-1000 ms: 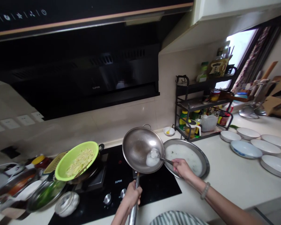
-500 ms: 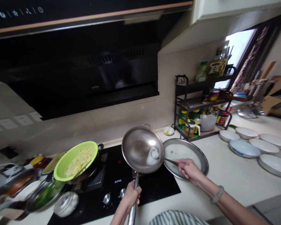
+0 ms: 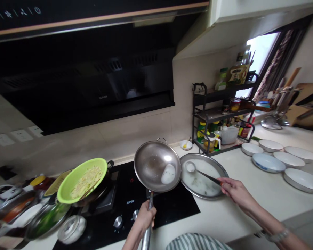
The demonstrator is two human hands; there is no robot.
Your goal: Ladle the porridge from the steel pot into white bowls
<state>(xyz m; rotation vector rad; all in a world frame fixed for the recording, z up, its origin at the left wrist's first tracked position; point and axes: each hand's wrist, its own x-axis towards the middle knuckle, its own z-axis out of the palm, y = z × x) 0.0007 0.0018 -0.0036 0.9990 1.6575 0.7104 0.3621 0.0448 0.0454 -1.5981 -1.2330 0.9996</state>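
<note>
My left hand [image 3: 147, 214] is wrapped round the handle of a steel wok [image 3: 152, 163], which is tilted over the cooktop. A small pool of whitish liquid [image 3: 168, 174] lies on the wok's right side. In my right hand [image 3: 233, 189] is the dark handle of a ladle [image 3: 191, 167]. The ladle's bowl is over the left part of a wide metal basin [image 3: 225, 180], at the surface of the cloudy white liquid [image 3: 202, 178] in it. Dark bits show in that liquid. The wok's right edge meets or overlaps the basin's left rim; I cannot tell whether they touch.
A green bowl of pale shreds [image 3: 86, 182] with chopsticks sits at left over a dark pan. Lidded glass jar [image 3: 72, 229] stands on the cooktop [image 3: 177, 208]. Several shallow dishes [image 3: 268, 163] lie on the right counter, a black spice rack [image 3: 205, 118] behind. The range hood [image 3: 94, 76] overhangs.
My right hand has moved right, taking the ladle from the wok to the basin. White liquid is left in the wok. My left hand keeps its hold on the wok.
</note>
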